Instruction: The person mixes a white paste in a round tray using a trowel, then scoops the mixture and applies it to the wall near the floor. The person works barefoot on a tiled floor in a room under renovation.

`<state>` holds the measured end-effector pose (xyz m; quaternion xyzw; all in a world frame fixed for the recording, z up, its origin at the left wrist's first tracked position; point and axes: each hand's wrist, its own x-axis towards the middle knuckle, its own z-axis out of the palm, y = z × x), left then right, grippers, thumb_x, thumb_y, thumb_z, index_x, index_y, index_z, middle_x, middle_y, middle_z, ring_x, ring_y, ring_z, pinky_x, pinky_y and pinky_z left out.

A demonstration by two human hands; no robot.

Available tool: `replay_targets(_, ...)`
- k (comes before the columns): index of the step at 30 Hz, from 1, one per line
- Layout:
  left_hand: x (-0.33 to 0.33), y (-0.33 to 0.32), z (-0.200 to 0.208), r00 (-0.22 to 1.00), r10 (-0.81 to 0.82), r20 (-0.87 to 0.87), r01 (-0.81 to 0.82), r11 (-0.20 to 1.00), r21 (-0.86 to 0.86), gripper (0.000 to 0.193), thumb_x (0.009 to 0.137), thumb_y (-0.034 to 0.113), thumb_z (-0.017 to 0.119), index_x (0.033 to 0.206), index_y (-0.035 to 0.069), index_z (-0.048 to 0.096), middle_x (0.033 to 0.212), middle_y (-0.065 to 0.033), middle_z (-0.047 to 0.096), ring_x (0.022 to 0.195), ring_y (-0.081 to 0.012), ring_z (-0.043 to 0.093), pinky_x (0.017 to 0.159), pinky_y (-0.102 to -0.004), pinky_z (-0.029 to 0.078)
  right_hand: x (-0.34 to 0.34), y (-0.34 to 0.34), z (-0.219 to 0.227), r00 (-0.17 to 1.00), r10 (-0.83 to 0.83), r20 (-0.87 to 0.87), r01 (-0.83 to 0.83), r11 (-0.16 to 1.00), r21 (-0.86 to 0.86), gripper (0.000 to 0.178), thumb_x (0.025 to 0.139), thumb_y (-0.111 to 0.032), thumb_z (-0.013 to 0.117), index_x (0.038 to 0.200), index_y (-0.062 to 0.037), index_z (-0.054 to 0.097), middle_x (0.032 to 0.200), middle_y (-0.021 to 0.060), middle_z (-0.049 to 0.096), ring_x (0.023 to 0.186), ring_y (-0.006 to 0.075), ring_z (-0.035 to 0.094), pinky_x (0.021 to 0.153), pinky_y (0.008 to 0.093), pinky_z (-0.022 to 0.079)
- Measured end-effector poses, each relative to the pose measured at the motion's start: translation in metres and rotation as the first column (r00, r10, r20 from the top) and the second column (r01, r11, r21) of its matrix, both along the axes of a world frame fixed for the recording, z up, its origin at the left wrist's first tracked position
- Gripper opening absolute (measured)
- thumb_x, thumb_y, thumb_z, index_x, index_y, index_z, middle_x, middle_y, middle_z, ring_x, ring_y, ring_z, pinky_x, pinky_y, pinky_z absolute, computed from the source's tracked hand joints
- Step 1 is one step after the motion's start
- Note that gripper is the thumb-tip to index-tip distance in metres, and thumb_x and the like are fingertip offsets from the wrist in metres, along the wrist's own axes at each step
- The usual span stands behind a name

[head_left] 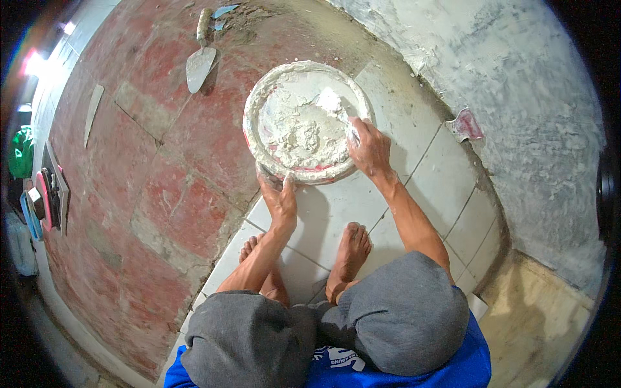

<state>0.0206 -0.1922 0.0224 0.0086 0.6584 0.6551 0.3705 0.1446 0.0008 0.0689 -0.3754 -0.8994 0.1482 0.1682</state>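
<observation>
A round shallow tub (pixel 359 97), its rim crusted white with some red showing, stands on the tiles before me. Lumpy off-white paste (pixel 304 132) covers its inside. My right hand (pixel 370 147), at the tub's right rim, is closed round the handle of a putty knife (pixel 331 101). White paste coats the blade, which lies over the far right part of the tub; the handle is mostly hidden in my fingers. My left hand (pixel 279 197) grips the near left rim, thumb on top, with the other fingers partly hidden beneath it.
A pointed trowel (pixel 201 64) lies on the worn red floor, with a pale strip (pixel 94 115) farther left. Along the right runs a grey plastered wall (pixel 517 129), with a torn reddish scrap (pixel 466 125) at its foot. My bare feet (pixel 350 255) rest on white tiles.
</observation>
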Motion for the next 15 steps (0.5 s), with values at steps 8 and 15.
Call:
replay_targets(8, -0.002, -0.009, -0.010, 0.997, -0.034, -0.068, 0.029, 0.997, -0.066, 0.075, 0.093, 0.001, 0.065, 0.157, 0.007, 0.027, 0.130, -0.0131, 0.050, 0.113, -0.0221, 0.054, 0.089, -0.0366, 0.052, 0.005, -0.021, 0.011, 0.930, 0.340, 0.141, -0.365, 0.901, 0.235, 0.041, 0.079, -0.005, 0.070, 0.119, -0.0155, 0.066, 0.099, 0.0125, 0.069, 0.091, 0.0313, 0.072, 0.071, 0.0434, 0.060)
replay_targets(15, -0.013, -0.011, -0.006, 0.992, -0.111, -0.065, 0.102, 0.986, -0.129, 0.076, 0.092, 0.000, 0.065, 0.156, 0.003, 0.025, 0.136, -0.0189, 0.051, 0.117, -0.0250, 0.057, 0.093, -0.0375, 0.052, 0.028, 0.004, 0.025, 0.996, -0.085, -0.016, 0.075, 0.939, -0.334, 0.033, 0.085, -0.010, 0.067, 0.118, -0.0051, 0.066, 0.083, 0.0180, 0.071, 0.074, 0.0353, 0.072, 0.068, 0.0440, 0.058)
